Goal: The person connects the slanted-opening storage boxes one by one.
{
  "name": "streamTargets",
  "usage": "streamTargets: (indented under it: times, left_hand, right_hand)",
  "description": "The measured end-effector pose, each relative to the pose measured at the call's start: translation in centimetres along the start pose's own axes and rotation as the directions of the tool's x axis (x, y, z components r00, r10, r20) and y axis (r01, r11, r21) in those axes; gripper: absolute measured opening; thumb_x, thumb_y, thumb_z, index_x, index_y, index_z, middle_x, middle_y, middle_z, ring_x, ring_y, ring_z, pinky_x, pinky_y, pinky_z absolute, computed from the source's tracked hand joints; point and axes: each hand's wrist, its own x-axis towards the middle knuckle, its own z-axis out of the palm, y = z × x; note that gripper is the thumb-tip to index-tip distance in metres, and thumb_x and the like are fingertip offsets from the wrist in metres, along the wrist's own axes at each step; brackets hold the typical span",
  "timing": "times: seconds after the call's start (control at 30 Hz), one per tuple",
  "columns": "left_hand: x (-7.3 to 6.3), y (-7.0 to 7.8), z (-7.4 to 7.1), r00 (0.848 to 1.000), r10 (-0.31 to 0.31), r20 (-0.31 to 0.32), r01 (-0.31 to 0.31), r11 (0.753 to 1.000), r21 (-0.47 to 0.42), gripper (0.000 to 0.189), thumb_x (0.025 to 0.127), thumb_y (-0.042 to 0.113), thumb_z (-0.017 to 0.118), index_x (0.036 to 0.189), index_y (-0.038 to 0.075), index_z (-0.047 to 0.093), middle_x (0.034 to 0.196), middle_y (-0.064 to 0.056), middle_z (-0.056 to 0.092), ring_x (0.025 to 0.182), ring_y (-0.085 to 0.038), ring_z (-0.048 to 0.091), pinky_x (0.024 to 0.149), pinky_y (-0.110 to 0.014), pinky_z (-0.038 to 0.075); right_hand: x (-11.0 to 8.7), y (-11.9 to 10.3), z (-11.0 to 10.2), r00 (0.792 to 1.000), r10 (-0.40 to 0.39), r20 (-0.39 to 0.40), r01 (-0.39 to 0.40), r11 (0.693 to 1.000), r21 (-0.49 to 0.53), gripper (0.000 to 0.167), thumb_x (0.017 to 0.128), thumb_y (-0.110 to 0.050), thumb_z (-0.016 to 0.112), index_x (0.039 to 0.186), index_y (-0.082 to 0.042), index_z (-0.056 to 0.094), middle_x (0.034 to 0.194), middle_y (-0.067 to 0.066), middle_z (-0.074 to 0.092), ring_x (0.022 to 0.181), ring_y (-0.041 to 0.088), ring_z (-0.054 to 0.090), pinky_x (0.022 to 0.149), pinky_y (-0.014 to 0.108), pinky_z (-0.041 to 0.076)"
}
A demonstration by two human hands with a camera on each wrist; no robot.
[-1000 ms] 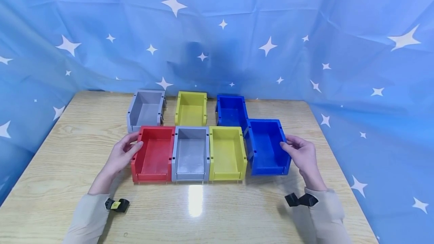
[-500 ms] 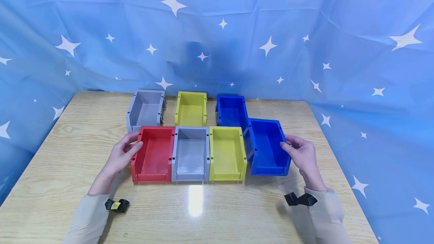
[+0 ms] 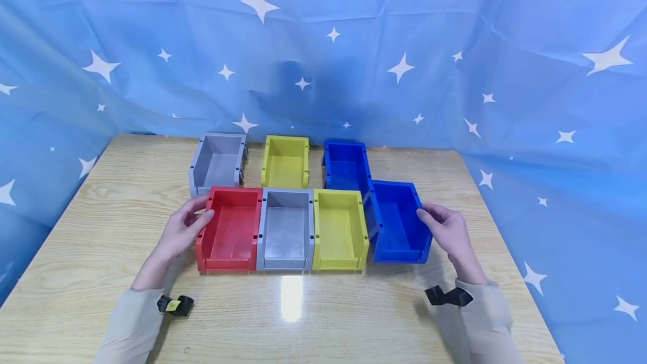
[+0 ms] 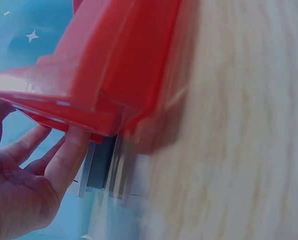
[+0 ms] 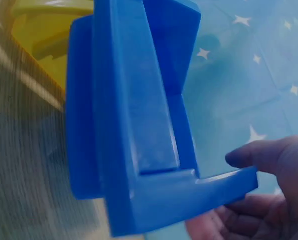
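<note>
In the head view, a red storage bin, a grey bin and a yellow bin stand side by side in a front row. A blue bin sits at their right end, slightly askew, with a narrow gap to the yellow one. My left hand grips the red bin's left wall, thumb at the rim and fingers outside. On the right, my right hand holds the blue bin's outer wall between thumb and fingers. Its fingers are partly hidden behind that wall in the right wrist view.
Behind the row stand another grey bin, a second yellow bin and a second blue bin. A wooden table carries everything. A blue star-patterned cloth hangs at the back and sides.
The blue bin in my right hand has shifted slightly left and its far edge sits a little lower. My left hand and the red bin stay nearly still.
</note>
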Motion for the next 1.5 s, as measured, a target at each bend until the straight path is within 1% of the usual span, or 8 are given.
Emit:
streamTargets:
  times: [0.13, 0.27, 0.43, 0.57, 0.67, 1.1, 1.33, 1.5]
  left_hand:
    - [0.1, 0.0, 0.0, 1.000, 0.008, 0.004, -0.008, 1.000, -0.005, 0.049, 0.095, 0.015, 0.054, 0.140, 0.000, 0.039, 0.132, -0.027, 0.046, 0.101, -0.031, 0.056, 0.073, -0.019, 0.051]
    - [0.0, 0.0, 0.1, 1.000, 0.011, 0.001, -0.011, 1.000, -0.008, 0.049, 0.095, 0.015, 0.054, 0.139, 0.000, 0.039, 0.132, -0.027, 0.046, 0.102, -0.036, 0.055, 0.073, -0.019, 0.051]
    - [0.0, 0.0, 0.1, 1.000, 0.019, -0.004, -0.019, 1.000, -0.005, 0.049, 0.095, 0.015, 0.055, 0.139, 0.000, 0.039, 0.132, -0.027, 0.046, 0.100, -0.033, 0.056, 0.073, -0.019, 0.051]
    - [0.0, 0.0, 0.1, 1.000, 0.017, -0.004, -0.017, 1.000, 0.007, 0.048, 0.095, 0.016, 0.055, 0.139, 0.000, 0.040, 0.131, -0.027, 0.046, 0.098, -0.027, 0.057, 0.073, -0.019, 0.051]
    - [-0.1, 0.0, 0.2, 1.000, 0.010, 0.006, -0.010, 1.000, 0.008, 0.049, 0.096, 0.017, 0.054, 0.139, 0.000, 0.039, 0.132, -0.026, 0.046, 0.100, -0.029, 0.056, 0.074, -0.021, 0.052]
    - [0.1, -0.1, 0.2, 1.000, 0.025, -0.003, -0.025, 1.000, -0.010, 0.048, 0.095, 0.014, 0.054, 0.139, 0.000, 0.039, 0.132, -0.025, 0.046, 0.099, -0.025, 0.056, 0.074, -0.022, 0.052]
    - [0.2, -0.4, 0.3, 0.999, 0.042, -0.013, -0.042, 0.999, -0.015, 0.048, 0.095, 0.016, 0.054, 0.138, -0.001, 0.040, 0.130, -0.027, 0.047, 0.098, -0.027, 0.057, 0.074, -0.023, 0.053]
    - [0.2, -0.3, 0.2, 0.999, 0.038, -0.011, -0.038, 0.999, -0.028, 0.048, 0.096, 0.015, 0.054, 0.139, -0.001, 0.039, 0.131, -0.026, 0.046, 0.097, -0.024, 0.057, 0.073, -0.023, 0.053]
  right_hand:
    - [-0.2, -0.9, 0.4, 0.992, -0.115, -0.050, 0.110, 0.989, -0.101, 0.037, 0.092, -0.017, 0.059, 0.121, 0.008, 0.058, 0.110, 0.026, 0.063, 0.091, 0.027, 0.063, 0.072, 0.028, 0.052]
    - [-0.3, -2.8, 1.5, 0.944, -0.312, -0.103, 0.297, 0.945, -0.141, 0.039, 0.089, -0.011, 0.063, 0.123, 0.008, 0.055, 0.119, 0.027, 0.058, 0.107, 0.041, 0.055, 0.081, 0.053, 0.047]
    - [-0.2, -4.8, 3.6, 0.878, -0.474, 0.074, 0.479, 0.865, -0.150, 0.052, 0.092, -0.019, 0.059, 0.137, 0.003, 0.044, 0.141, 0.025, 0.039, 0.133, 0.041, 0.029, 0.104, 0.058, 0.024]
    - [-0.1, -5.7, 5.5, 0.865, -0.388, 0.318, 0.457, 0.870, -0.182, 0.064, 0.098, -0.037, 0.046, 0.149, -0.008, 0.022, 0.154, 0.017, 0.012, 0.142, 0.033, 0.000, 0.108, 0.062, 0.008]
    - [-0.2, -6.0, 6.7, 0.863, -0.295, 0.410, 0.415, 0.876, -0.245, 0.070, 0.097, -0.047, 0.042, 0.152, -0.015, 0.013, 0.156, 0.012, 0.000, 0.141, 0.029, -0.011, 0.105, 0.066, 0.004]
    - [-0.6, -5.2, 9.2, 0.868, -0.322, 0.378, 0.481, 0.737, -0.475, 0.087, 0.085, -0.064, 0.050, 0.151, -0.019, 0.015, 0.157, 0.010, 0.000, 0.141, 0.027, -0.013, 0.103, 0.070, 0.004]
    - [-0.6, -4.0, 10.2, 0.853, -0.367, 0.370, 0.513, 0.720, -0.468, 0.087, 0.084, -0.064, 0.051, 0.151, -0.018, 0.019, 0.156, 0.012, 0.005, 0.142, 0.034, -0.003, 0.101, 0.071, 0.007]
    - [-0.8, -3.0, 11.2, 0.850, -0.375, 0.370, 0.516, 0.736, -0.439, 0.089, 0.083, -0.065, 0.052, 0.151, -0.018, 0.020, 0.156, 0.014, 0.009, 0.141, 0.038, 0.002, 0.101, 0.071, 0.010]
